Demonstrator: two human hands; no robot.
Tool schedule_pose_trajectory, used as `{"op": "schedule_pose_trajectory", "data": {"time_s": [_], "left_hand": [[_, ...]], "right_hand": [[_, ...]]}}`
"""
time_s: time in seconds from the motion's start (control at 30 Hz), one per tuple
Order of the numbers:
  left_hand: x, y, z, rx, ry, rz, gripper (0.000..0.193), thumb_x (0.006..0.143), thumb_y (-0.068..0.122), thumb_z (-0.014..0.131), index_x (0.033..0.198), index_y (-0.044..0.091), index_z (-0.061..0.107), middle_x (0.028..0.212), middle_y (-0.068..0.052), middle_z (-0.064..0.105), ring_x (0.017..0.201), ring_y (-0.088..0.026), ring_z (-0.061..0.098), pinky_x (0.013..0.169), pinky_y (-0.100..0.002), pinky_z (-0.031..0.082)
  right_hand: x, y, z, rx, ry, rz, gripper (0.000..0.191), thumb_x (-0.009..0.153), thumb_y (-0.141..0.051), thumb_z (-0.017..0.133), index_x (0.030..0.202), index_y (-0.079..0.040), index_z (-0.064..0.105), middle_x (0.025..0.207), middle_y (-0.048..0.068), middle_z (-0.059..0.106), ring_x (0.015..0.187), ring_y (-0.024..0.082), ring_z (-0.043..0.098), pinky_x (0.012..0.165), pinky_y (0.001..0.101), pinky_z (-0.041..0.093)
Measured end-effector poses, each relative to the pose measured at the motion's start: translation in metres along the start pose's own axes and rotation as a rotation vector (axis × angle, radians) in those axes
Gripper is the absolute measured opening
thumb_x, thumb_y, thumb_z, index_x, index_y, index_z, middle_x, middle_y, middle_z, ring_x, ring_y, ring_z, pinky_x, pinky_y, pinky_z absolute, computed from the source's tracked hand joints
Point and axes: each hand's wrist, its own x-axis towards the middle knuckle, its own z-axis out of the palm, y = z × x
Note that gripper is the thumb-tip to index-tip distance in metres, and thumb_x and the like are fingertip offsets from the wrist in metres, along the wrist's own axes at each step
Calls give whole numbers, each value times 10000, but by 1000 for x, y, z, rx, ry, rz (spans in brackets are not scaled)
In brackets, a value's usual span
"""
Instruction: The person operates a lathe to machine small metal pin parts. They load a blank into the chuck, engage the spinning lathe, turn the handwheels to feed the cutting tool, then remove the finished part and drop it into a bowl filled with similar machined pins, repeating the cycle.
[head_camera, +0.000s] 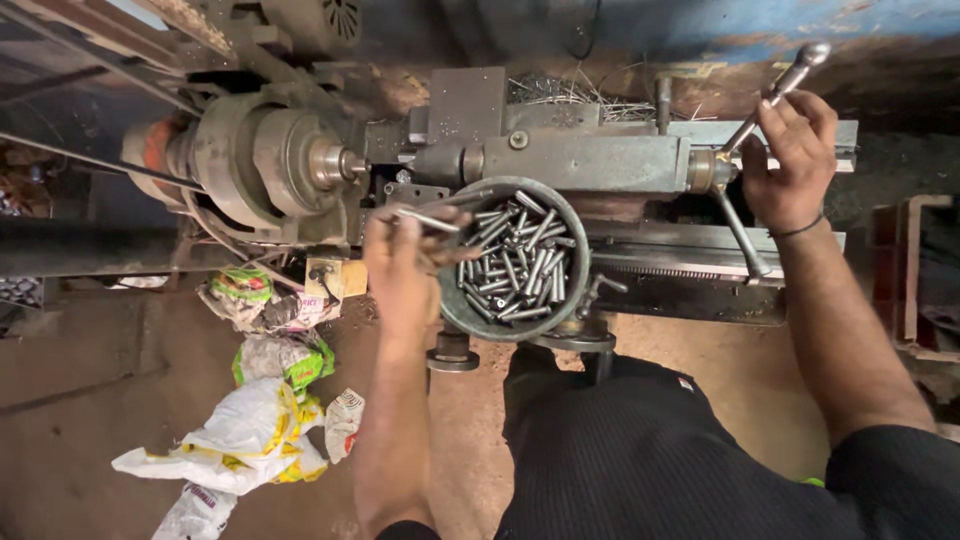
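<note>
Dirt floor and a worn lathe (560, 160) lay below me. My left hand (400, 265) pinched one metal pin (425, 219), lengthwise toward the chuck (330, 162), just left of the pin bowl (515, 260). My right hand (790, 160) gripped the lever (785, 82), farther off.

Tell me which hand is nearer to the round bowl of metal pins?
The left hand. It holds one metal pin at the left rim of the round bowl. The right hand is far to the bowl's right, gripping the lathe's lever handle.
</note>
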Motion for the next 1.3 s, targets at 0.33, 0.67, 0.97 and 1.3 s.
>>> {"op": "schedule_pose_trajectory", "data": {"time_s": [0.33, 0.67, 0.97, 1.3], "left_hand": [[126, 3, -81, 1225, -118, 538, 205, 898, -15, 735, 1103, -26, 739, 1041, -181, 741, 941, -329, 721, 853, -411, 566], [172, -31, -121, 1788, -426, 217, 316, 1034, 282, 519, 1122, 51, 715, 1165, -213, 686, 1077, -419, 633, 898, -522, 500], [168, -21, -110, 1901, -561, 274, 286, 984, 154, 495, 1135, 109, 734, 1157, -152, 703, 1067, -393, 665, 901, -521, 530], [145, -14, -116, 1673, -426, 701, 310, 948, 71, 604, 1241, 29, 695, 1246, -202, 685, 1157, -415, 648, 1006, -485, 510]], "right_hand": [[2, -3, -6, 2, -10, 38, 586, 904, 211, 724, 1437, -17, 641, 1422, 190, 688, 1284, 407, 607, 999, 433, 566], [1, -3, -7, 2, -46, 50, 668, 870, 156, 812, 1473, -40, 605, 1421, 190, 675, 1323, 426, 597, 1016, 452, 540], [-14, 2, -2, -55, -474, 529, 445, 757, -91, 811, 1190, -41, 722, 1059, 236, 666, 964, 388, 596, 767, 433, 518], [-111, -11, -52, 904, 14, 991, 656, 1196, -528, 453, 866, 1, 657, 825, 99, 639, 775, 163, 587, 780, 337, 459]]}}
